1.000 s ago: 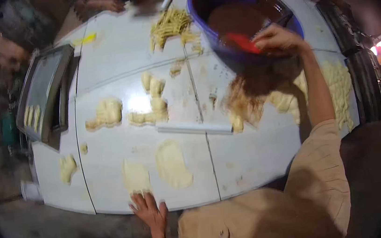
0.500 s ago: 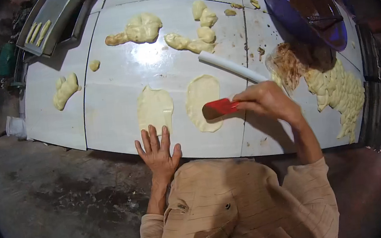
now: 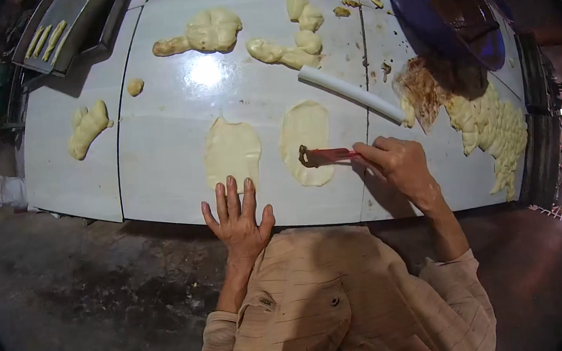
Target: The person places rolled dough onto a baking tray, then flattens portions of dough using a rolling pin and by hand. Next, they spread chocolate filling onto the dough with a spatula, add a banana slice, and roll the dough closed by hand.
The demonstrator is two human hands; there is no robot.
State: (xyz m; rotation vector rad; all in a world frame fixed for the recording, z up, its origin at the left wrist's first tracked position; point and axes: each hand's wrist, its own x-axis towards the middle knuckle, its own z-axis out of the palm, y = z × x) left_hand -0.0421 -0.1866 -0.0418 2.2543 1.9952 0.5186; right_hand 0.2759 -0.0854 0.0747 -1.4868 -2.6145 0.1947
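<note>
My right hand (image 3: 399,167) grips a red scraper (image 3: 334,155) by its handle. The blade is tilted on edge, with brown paste (image 3: 305,156) at its tip, over a flat oval dough sheet (image 3: 306,124). To the left lies a second flattened dough sheet (image 3: 232,150). My left hand (image 3: 238,225) rests at its near edge, fingers spread, fingertips at the dough. A white rolling pin (image 3: 351,94) lies slantwise beyond the right sheet.
At the back right, a purple basin (image 3: 396,3) holds brown filling. Below it spreads a mass of small dough pieces (image 3: 490,127) beside a stained plastic bag (image 3: 418,90). Dough lumps (image 3: 214,30) lie farther back; metal trays (image 3: 74,32) with dough strips stand far left.
The scraper has turned from lying flat to standing on edge, and brown paste shows at its tip over the right sheet. My left hand has stayed by the left sheet.
</note>
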